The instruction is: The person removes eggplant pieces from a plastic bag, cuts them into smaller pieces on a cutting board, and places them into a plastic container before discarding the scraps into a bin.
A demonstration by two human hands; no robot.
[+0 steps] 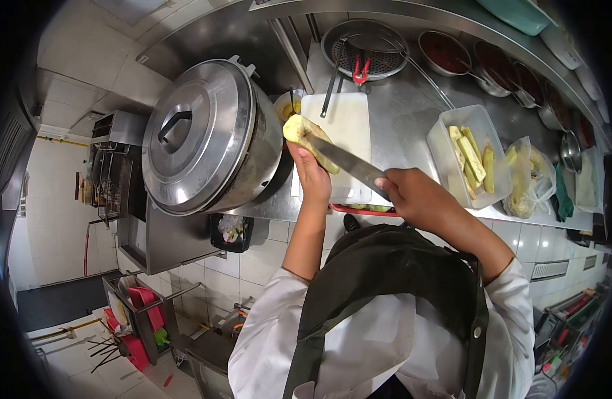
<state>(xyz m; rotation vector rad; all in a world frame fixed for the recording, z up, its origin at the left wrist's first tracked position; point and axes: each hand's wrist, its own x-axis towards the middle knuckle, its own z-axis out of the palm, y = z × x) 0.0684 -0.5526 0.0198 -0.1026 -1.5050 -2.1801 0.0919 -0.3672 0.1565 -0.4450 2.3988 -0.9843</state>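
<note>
My left hand holds up a pale, peeled eggplant over the white cutting board, its fingers wrapped behind it. In my right hand is the handle of a large kitchen knife. The blade points up and left, and its tip end lies against the eggplant's seedy, brownish side. To the right of my right hand, long pale eggplant pieces lie in a clear plastic container. Below the board's near edge shows part of a red tray with greenish scraps.
A big lidded metal pot stands close on the left, beside a small bowl of yellow liquid. Behind the board are a perforated metal basin and red-handled tongs. Sauce bowls and a plastic bag sit at right.
</note>
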